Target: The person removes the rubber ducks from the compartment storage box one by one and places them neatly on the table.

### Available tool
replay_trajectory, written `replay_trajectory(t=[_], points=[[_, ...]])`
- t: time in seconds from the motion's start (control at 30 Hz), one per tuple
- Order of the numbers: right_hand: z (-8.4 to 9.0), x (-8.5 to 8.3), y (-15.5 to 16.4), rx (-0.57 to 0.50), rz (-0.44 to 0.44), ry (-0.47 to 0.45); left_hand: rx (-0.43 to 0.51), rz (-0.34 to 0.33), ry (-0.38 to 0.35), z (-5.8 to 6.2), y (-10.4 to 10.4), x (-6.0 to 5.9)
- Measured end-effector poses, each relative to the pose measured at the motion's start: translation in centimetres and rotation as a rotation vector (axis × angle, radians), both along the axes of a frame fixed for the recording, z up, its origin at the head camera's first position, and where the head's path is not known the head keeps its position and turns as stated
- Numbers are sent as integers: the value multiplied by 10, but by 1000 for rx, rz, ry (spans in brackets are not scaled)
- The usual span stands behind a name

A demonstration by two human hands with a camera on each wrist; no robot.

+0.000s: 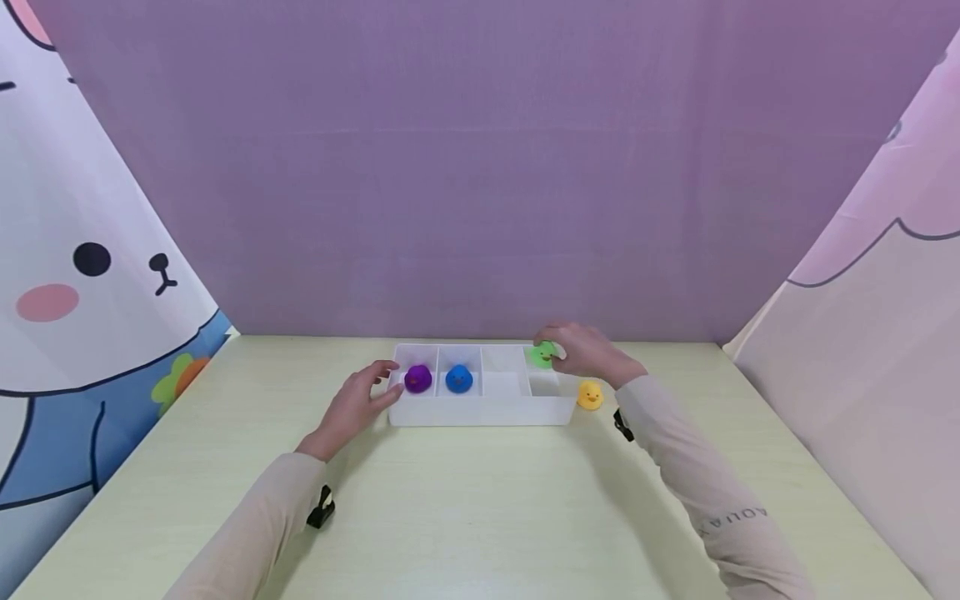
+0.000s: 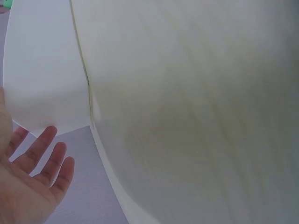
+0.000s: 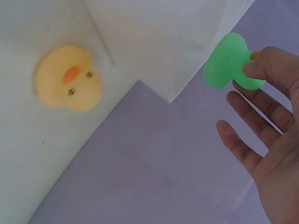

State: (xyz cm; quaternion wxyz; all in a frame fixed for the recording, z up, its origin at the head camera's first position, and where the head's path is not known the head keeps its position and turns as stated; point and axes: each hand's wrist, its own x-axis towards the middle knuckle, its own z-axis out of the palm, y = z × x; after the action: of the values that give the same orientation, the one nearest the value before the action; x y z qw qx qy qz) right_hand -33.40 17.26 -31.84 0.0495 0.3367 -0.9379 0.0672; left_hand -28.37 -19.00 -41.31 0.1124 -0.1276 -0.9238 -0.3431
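Note:
A white tray (image 1: 480, 412) with several compartments lies on the pale table. A purple duck (image 1: 417, 379) sits in its leftmost compartment and a blue duck (image 1: 458, 379) in the one beside it. My right hand (image 1: 581, 350) pinches a green duck (image 1: 542, 353) (image 3: 230, 63) over the tray's far right corner. A yellow duck (image 1: 590, 395) (image 3: 70, 79) stands on the table just right of the tray. My left hand (image 1: 360, 398) (image 2: 32, 179) rests with straight fingers against the tray's left end.
The table (image 1: 480, 517) is walled by a purple backdrop behind and cartoon-printed cloth panels on both sides. The tray's two right compartments hold nothing.

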Motion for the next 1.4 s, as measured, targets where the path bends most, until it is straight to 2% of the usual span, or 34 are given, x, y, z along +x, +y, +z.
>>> replay_trajectory(t=[0.67,1.0,1.4], points=[[-4,6,55,-24,-69,48,7,7,-10,1,0,1],[-17,7,86,-54,-28,89,2,3,-17,2,2,1],[-39,9,108,-30,-97,6,3,4,-27,3,2,2]])
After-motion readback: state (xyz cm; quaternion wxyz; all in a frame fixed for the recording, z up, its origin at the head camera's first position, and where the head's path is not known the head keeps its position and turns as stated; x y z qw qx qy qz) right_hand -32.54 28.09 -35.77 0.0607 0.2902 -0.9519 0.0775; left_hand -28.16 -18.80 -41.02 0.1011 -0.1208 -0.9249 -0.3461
